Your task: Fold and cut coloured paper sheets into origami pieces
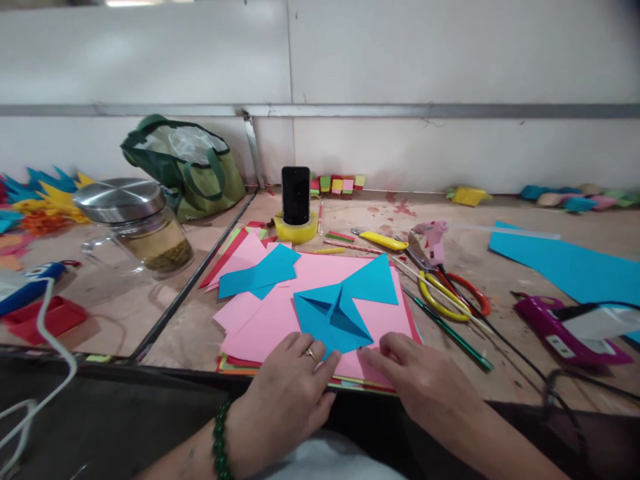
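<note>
A folded sheet of blue paper (pixel 320 330) with raised creases in its middle lies on a stack of pink paper (pixel 257 330). My left hand (pixel 290 383), with a ring and a green bead bracelet, has its fingers on the lower edge of the folded sheet, holding it against the stack. My right hand (pixel 420 373) rests at the stack's lower right, loosely closed, one fingertip beside the sheet's right corner. Nothing shows in it. Two more blue paper pieces lie behind: a bow-shaped one (pixel 260 275) at left and a flared one (pixel 375 283) at right.
Right of the stack lie a yellow utility knife (pixel 384 241), pliers (pixel 443 297), a pink glue gun (pixel 434 241), a green pen (pixel 450 332) and a purple power strip (pixel 565 330). A phone (pixel 296 195) stands behind; a glass mug (pixel 155 243) and green bag (pixel 215 190) are left.
</note>
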The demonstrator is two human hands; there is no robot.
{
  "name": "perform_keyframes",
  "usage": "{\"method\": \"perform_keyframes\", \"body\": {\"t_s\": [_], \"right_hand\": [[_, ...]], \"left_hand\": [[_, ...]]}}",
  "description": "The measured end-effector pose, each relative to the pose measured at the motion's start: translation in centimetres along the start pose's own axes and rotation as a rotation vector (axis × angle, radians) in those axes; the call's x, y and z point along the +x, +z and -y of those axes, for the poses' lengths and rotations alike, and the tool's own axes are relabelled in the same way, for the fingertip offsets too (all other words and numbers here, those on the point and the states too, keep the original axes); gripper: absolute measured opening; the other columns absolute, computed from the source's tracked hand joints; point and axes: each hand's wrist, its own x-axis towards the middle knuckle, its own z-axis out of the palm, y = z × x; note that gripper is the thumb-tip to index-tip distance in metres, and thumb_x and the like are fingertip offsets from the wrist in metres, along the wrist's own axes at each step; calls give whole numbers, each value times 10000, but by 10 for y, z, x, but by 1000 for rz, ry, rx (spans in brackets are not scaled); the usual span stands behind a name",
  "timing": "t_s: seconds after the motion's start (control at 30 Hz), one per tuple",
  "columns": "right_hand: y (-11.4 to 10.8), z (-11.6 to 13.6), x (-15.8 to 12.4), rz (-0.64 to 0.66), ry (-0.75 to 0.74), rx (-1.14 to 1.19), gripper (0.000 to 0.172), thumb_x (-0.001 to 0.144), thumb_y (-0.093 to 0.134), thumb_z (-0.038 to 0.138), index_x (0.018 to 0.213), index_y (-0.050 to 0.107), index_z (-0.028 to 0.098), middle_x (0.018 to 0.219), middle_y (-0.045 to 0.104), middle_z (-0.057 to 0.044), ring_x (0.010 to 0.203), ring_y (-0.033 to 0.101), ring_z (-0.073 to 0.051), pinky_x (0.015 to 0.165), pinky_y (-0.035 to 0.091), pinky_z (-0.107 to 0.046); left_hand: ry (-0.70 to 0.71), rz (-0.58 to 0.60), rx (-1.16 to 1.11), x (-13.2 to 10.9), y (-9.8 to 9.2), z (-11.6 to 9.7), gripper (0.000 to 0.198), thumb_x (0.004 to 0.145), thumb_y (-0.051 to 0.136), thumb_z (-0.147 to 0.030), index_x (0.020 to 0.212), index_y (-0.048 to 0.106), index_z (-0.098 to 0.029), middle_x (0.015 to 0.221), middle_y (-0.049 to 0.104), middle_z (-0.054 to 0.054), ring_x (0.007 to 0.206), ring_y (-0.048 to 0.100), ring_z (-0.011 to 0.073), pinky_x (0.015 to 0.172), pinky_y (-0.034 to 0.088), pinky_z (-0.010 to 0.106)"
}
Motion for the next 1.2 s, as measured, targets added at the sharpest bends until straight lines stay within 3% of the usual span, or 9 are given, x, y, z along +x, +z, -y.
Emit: {"method": "perform_keyframes", "body": {"t_s": [0.1,0.2,0.33,0.53,0.6,0.77,1.03,1.2], "right_hand": [[-3,2,3,-15,30,8,347,790,438,-13,974,652,188,775,595,-45,623,530,-151,511,374,-250],[0,14,12,-44,8,50,329,824,445,12,1010,646,194,802,606,-55,685,549,-163,557,400,-252],[5,26,21,14,4,53,283,840,499,66,1018,643,232,779,584,-39,638,511,-158,521,354,-251],[-3,10,9,58,71,-34,272,798,463,11,868,635,210,732,561,-23,558,457,-134,482,280,-258],[-4,11,9,49,78,-23,278,796,457,5,867,634,208,755,573,-31,578,479,-136,488,295,-253],[4,28,25,61,1,35,358,828,501,47,1100,610,252,835,594,-36,710,550,-166,541,361,-244],[-2,12,4,158,135,-18,310,834,436,33,961,645,224,813,577,-35,573,513,-138,460,294,-244],[-17,7,8,129,160,134,341,887,395,65,960,675,245,823,589,-19,639,583,-118,558,412,-219]], "left_hand": [[19,-81,7,-11,3,2,377,875,534,-257,1222,548,-111,1173,635,126,1093,561,291,970,452,484],[26,-139,37,-19,8,2,394,894,508,-270,1246,537,-95,1273,603,140,1167,547,287,1005,438,465],[11,-126,63,-22,9,2,380,908,484,-248,1247,547,-86,1270,613,140,1169,558,284,1011,438,465],[50,-136,-10,-27,-1,10,366,892,496,-200,1248,551,-136,1286,606,104,1167,547,265,1010,438,466],[48,-150,-62,-25,-2,11,379,859,532,-198,1230,563,-127,1247,617,113,1147,541,268,996,451,447],[23,-122,-131,-19,-3,12,319,828,561,-208,1134,610,-130,1119,642,113,1067,551,264,973,459,429],[20,-147,-164,-30,-3,18,370,861,491,-147,1216,587,-184,1241,630,77,1129,561,221,1042,411,435],[-5,-191,-158,-30,-1,14,358,849,509,-155,1191,608,-183,1224,637,80,1107,576,231,1022,431,444]]}}
